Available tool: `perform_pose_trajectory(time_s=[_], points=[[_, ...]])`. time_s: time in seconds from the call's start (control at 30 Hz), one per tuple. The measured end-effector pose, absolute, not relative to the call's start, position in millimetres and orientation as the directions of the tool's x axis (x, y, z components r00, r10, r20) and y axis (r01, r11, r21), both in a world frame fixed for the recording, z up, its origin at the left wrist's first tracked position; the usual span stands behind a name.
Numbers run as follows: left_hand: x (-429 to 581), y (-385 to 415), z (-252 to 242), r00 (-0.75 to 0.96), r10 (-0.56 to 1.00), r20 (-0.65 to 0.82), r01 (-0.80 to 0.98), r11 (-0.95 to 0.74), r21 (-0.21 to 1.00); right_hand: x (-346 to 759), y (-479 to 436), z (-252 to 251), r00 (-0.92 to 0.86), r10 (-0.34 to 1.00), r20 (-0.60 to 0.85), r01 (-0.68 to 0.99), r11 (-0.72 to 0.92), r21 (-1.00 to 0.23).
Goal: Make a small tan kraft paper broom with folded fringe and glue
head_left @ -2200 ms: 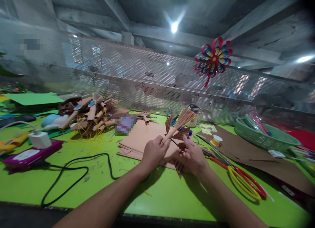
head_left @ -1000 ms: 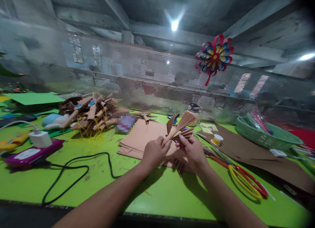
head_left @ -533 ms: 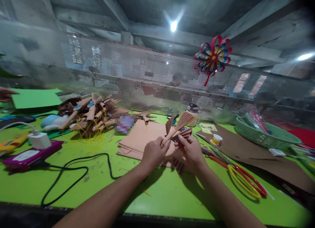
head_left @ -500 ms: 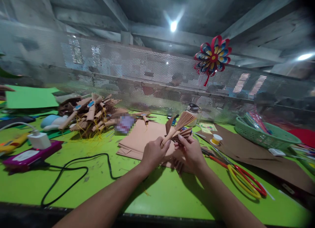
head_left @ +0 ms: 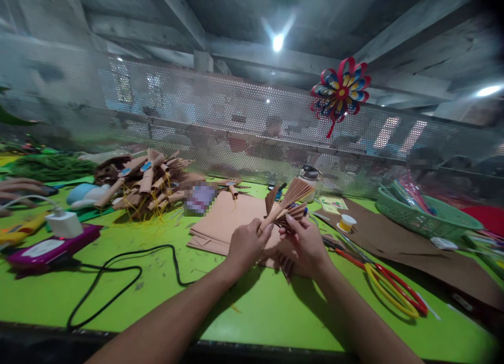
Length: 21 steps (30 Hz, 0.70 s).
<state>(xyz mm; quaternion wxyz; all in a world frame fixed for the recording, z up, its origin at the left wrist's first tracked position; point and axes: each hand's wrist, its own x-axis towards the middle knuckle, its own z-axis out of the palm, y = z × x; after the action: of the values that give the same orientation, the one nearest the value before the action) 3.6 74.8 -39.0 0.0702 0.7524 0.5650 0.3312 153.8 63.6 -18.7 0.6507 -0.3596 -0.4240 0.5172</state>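
Note:
A brown pleated-paper piece (head_left: 298, 192) with several fan-like leaves and a rolled paper stem is held up over the table. My left hand (head_left: 248, 243) is closed around its stem. The fingers of my right hand (head_left: 304, 239) pinch the lower right fan. Beneath both hands lies a stack of light brown paper sheets (head_left: 224, 217). More pleated brown paper hangs just below my right hand, and I cannot tell whether it is joined to the held piece.
Scissors with red and yellow handles (head_left: 389, 290) and a spool of yellow thread (head_left: 347, 223) lie at right, near a green basket (head_left: 425, 217). Left are a heap of paper pieces (head_left: 149, 188), a purple power strip (head_left: 51, 248) with a black cord, and another person's hand (head_left: 23, 190).
At the far left the green sheet has gone from view, and another person's hand now rests there. My hands and the paper piece have hardly moved.

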Motion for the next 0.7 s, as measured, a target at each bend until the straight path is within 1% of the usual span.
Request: perform_pose_trajectory(time_s=[0.2, 0.47, 0.7], points=[[4, 74, -34, 0.115, 0.903, 0.414, 0.806, -0.328, 0.492, 156, 59, -16, 0.077, 0.985, 0.153, -0.384, 0.171, -0.908], [4, 75, -36, 0.107, 0.891, 0.441, 0.778, -0.351, 0.521, 155, 54, -21, 0.113, 0.989, 0.09, -0.444, 0.131, -0.886], [4, 75, -37, 0.108, 0.894, 0.435, 0.741, -0.364, 0.565, 153, 49, -25, 0.088, 0.993, 0.075, -0.402, 0.105, -0.91]])
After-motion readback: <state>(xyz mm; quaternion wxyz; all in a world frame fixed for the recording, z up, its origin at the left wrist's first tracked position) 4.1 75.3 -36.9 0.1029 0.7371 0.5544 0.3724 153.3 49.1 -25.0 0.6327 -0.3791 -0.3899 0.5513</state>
